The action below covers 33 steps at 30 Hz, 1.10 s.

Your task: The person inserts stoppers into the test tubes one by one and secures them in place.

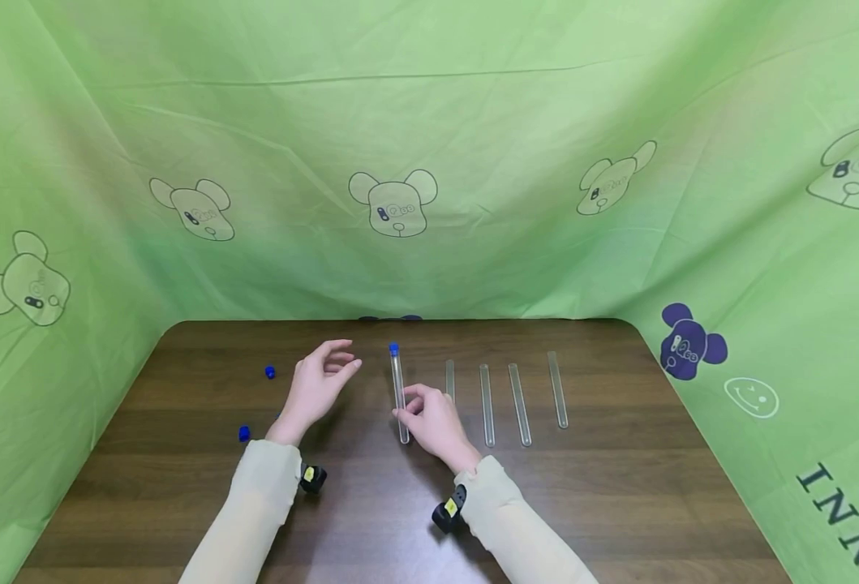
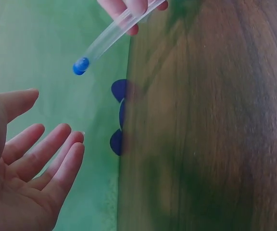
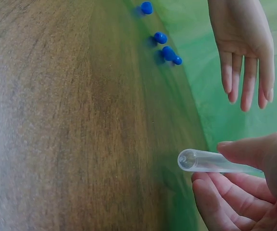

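My right hand (image 1: 432,422) pinches a clear test tube (image 1: 397,377) near its rounded lower end, between thumb and fingers. A blue cap (image 1: 394,349) sits on the tube's upper end. In the right wrist view the bare rounded end of the test tube (image 3: 189,160) pokes out past the thumb. Left of the tube, my left hand (image 1: 315,385) is in the air with its fingers loosely extended and nothing in them. The left wrist view shows that palm (image 2: 28,192) apart from the capped end (image 2: 81,66).
Several uncapped test tubes lie in a row at the right, among them one (image 1: 487,405) near my right hand and one (image 1: 557,389) farthest right. Loose blue caps (image 1: 270,372) lie at the left of the wooden table (image 1: 371,519). Green cloth (image 1: 400,268) surrounds the table.
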Motion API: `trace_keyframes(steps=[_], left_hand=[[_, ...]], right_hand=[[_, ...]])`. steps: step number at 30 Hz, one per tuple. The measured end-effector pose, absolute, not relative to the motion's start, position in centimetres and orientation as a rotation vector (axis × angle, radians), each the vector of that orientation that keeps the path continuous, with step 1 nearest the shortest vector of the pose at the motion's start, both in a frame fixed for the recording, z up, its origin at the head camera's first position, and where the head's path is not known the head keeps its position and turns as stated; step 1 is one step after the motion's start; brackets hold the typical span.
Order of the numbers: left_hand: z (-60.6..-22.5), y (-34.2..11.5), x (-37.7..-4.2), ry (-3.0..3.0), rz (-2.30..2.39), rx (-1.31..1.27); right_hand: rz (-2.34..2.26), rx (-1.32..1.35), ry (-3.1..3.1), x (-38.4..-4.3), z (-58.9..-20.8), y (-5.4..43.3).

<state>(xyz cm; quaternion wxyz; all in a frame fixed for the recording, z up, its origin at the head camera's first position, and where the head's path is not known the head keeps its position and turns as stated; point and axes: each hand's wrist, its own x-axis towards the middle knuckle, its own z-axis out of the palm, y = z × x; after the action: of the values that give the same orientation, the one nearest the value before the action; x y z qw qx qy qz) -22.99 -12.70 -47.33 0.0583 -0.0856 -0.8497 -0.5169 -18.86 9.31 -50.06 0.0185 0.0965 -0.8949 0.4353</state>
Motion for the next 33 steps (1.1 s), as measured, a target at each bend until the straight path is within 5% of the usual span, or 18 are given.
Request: trace_keyframes(steps=[33], left_hand=[[-45.9, -17.9, -23.1, -2.656, -1.375, -0.198]], right_hand=[[1.252, 0.175, -2.904, -19.6, -50.1, 8.8]])
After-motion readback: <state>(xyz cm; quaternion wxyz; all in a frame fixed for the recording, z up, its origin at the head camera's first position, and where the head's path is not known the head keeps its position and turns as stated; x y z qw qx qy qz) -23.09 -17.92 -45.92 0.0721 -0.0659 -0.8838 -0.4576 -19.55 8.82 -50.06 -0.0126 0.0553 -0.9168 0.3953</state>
